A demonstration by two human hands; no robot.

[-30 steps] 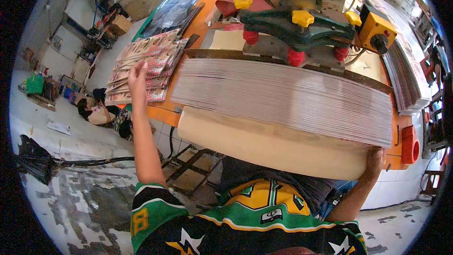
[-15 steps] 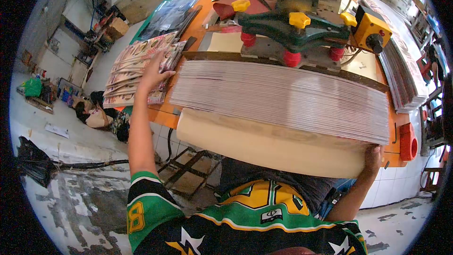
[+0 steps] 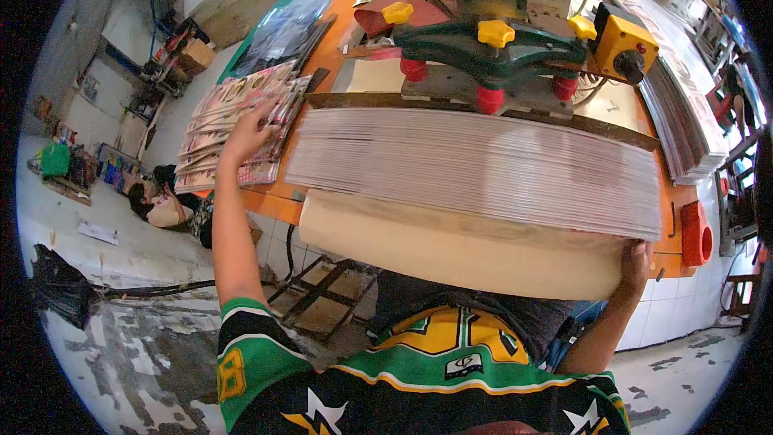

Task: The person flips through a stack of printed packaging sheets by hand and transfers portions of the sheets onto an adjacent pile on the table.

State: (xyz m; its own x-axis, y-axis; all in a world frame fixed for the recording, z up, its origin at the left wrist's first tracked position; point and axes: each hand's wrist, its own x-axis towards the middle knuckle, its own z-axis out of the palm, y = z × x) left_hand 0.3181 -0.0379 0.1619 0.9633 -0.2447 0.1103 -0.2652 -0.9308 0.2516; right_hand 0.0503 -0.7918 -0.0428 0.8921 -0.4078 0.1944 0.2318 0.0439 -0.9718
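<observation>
A yellow "8" marks the left sleeve [image 3: 262,354] at 7 o'clock. At 4 o'clock, the right hand [image 3: 636,262] meets the cream sheet's [image 3: 459,251] right end, fingers mostly hidden. Behind the sheet stands the packed row [image 3: 475,169]; orange table [image 3: 274,205] edge shows at 8. At 10, the left hand [image 3: 248,137] touches printed packets [image 3: 221,125], its pinch unclear. The press [image 3: 491,48] is at 1.
</observation>
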